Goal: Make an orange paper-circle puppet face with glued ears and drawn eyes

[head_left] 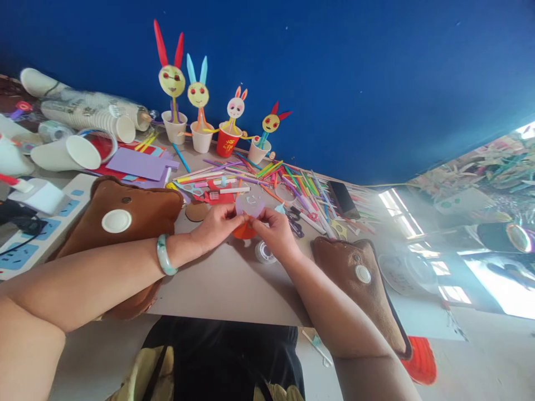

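Note:
Between both hands is a small piece of light purple paper [251,205] with faint pale marks on it, held up above the table. My left hand [215,225], a jade-like bangle on its wrist, pinches the left lower edge. With thumb and fingers, my right hand [273,229] grips the right lower edge. Just below the fingertips shows an orange round piece [243,231]; I cannot tell whether it is touched. A clear roll of tape [264,252] lies beside my right hand. Scissors with dark handles [296,223] rest right of that hand.
Rabbit figures in paper cups [202,136] line the blue wall. Coloured sticks [271,172] are strewn behind my hands, near a phone [343,199]. Brown plush pads [140,209] flank the work area. Stacked cups [92,117], purple paper [137,163] and a power strip [37,236] occupy the left.

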{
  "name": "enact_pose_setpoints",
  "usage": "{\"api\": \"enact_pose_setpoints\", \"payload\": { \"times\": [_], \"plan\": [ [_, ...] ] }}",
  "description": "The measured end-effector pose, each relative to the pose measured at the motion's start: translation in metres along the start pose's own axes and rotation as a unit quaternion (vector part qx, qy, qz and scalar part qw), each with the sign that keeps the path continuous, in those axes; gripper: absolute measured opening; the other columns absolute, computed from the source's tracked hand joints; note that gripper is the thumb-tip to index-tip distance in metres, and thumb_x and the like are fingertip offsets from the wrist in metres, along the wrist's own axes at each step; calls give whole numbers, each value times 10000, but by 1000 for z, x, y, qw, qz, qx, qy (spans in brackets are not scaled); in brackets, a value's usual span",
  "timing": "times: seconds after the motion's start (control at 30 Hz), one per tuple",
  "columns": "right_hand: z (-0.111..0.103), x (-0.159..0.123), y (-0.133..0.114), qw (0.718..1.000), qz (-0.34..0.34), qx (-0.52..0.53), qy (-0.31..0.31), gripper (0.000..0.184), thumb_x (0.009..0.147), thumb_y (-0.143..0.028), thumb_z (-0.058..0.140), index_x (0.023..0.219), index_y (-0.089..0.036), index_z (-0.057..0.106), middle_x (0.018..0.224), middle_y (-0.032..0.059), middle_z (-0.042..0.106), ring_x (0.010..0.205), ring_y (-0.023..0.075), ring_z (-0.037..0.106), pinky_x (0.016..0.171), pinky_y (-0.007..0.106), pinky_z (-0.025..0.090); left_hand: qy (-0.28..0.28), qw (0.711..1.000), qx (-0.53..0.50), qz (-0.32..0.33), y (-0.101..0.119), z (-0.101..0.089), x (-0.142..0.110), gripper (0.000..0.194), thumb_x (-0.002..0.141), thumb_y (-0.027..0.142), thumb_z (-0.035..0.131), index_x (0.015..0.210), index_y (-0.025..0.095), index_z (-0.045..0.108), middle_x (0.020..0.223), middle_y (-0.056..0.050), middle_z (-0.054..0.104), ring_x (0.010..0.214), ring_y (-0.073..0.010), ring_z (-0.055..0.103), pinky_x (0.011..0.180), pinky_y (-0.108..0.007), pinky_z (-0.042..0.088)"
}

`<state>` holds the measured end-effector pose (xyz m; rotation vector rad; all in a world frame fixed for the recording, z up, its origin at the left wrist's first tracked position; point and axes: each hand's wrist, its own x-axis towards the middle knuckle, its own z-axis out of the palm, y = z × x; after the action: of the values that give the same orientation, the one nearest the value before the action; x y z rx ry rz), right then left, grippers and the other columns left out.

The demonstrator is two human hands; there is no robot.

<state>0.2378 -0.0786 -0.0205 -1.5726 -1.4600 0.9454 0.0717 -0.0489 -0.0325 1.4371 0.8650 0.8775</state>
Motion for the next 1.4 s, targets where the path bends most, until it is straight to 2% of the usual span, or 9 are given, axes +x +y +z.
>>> {"api": "enact_pose_setpoints", "payload": {
  "times": [0.33, 0.47, 0.57, 0.67, 0.8, 0.87, 1.0, 1.1, 1.4],
  "plan": [
    [-9, 6, 3, 998, -30, -36, 52, 183, 716, -338, 617, 628, -190, 557, 625, -32, 542, 620, 114, 459, 613, 262, 377, 118, 993, -25, -14, -17, 1, 6, 390, 989, 567, 388, 945, 213, 546, 880, -40, 613, 767, -171, 611, 689, -325, 500],
    [-13, 9, 5, 997, -36, -31, 56, 183, 729, -339, 627, 647, -183, 579, 635, -28, 556, 629, 115, 472, 627, 266, 385, 159, 966, 112, 169, -10, 1, -5, 290, 1012, 450, 405, 1062, 191, 526, 956, -56, 600, 841, -163, 579, 796, -334, 484],
    [-12, 7, 3, 998, -34, -31, 47, 175, 728, -323, 640, 640, -180, 589, 627, -26, 559, 629, 116, 478, 620, 261, 386, -8, 896, 258, 362, 0, 3, -20, 208, 985, 344, 449, 1063, 195, 571, 996, -70, 649, 943, -185, 601, 895, -359, 450],
    [-10, 0, -2, 1000, -6, -9, -10, 190, 741, -349, 659, 669, -179, 614, 636, -22, 588, 620, 118, 485, 603, 258, 388, -243, 754, 388, 471, 5, 9, -36, 205, 969, 314, 460, 910, 221, 633, 806, -32, 658, 706, -146, 584, 709, -325, 438],
    [-3, -9, -6, 991, 17, -21, -129, 231, 772, -398, 653, 695, -182, 622, 627, -22, 599, 610, 125, 491, 598, 264, 382, -318, 625, 466, 540, 7, 22, -54, 251, 959, 186, 442, 802, 193, 638, 666, -35, 602, 528, -136, 519, 501, -324, 337],
    [1, -11, -5, 987, -13, -91, -130, 217, 772, -369, 661, 670, -185, 606, 649, -19, 595, 642, 130, 496, 634, 275, 377, -293, 615, 506, 529, 7, 29, -64, 214, 919, 123, 460, 802, 164, 635, 619, -43, 575, 520, -157, 534, 473, -317, 321],
    [9, -11, 4, 959, -104, -254, -76, 105, 756, -259, 674, 694, -187, 629, 790, 10, 638, 807, 170, 544, 827, 347, 358, -213, 642, 649, 347, 3, 41, -89, 160, 801, 34, 529, 845, 92, 672, 686, -117, 648, 601, -191, 618, 537, -311, 411],
    [11, -10, 10, 935, -116, -327, -76, 90, 782, -244, 642, 714, -185, 646, 814, 24, 649, 856, 192, 563, 866, 376, 320, -175, 635, 698, 281, -7, 45, -105, 346, 811, 54, 535, 1123, 16, 681, 1066, -279, 699, 806, -262, 703, 576, -325, 455],
    [11, -9, 12, 905, -124, -398, -82, 175, 769, -308, 630, 644, -190, 599, 711, 11, 594, 790, 192, 543, 824, 368, 309, -182, 672, 697, 171, -10, 46, -105, 572, 898, 279, 603, 1390, 0, 516, 1350, -425, 501, 796, -313, 744, 540, -309, 491]
  ]
}}
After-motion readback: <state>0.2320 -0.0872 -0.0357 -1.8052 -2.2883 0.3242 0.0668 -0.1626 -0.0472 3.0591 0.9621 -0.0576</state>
